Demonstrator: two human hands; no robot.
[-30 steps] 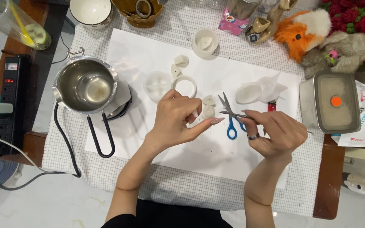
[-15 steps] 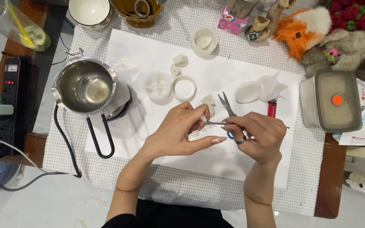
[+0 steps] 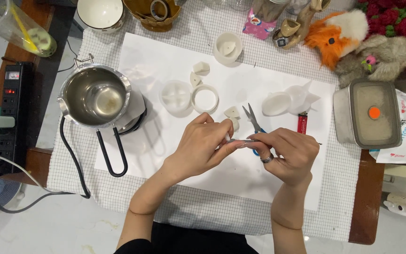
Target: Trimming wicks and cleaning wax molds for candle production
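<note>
Paper (image 3: pixel 165 61), a big white sheet, is covering the middle of the frame over a checked cloth (image 3: pixel 334 207) and is carrying most of the work. Left of centre a steel pot (image 3: pixel 95 96) with a black loop handle is sitting on a small burner and looking empty of all but a pale film. At the right edge a lidded steel box (image 3: pixel 370 113) with an orange dot is resting, with plush toys (image 3: pixel 358 40) lying above it in the upper right. Around the upper middle, white round moulds (image 3: pixel 177 95) and a ring (image 3: pixel 205 99) are standing open with small pale wax-like pieces (image 3: pixel 201 67) lying loose beside them, so several castings seem to be already turned out. Scissors (image 3: pixel 251 117) with blue handles are lying just above the hands, part-hidden, and a red lighter (image 3: pixel 302 123) is lying beside them.

At centre the left hand (image 3: pixel 203 146) and the right hand (image 3: pixel 287 153) are meeting. Both are closing their fingertips in a pinch on a thin metal stick (image 3: pixel 243 140), which is lying level between them; what is at its tip is too small to tell. Judging by this, the fine fitting work is only beginning, and the loose pieces are waiting untouched.
</note>
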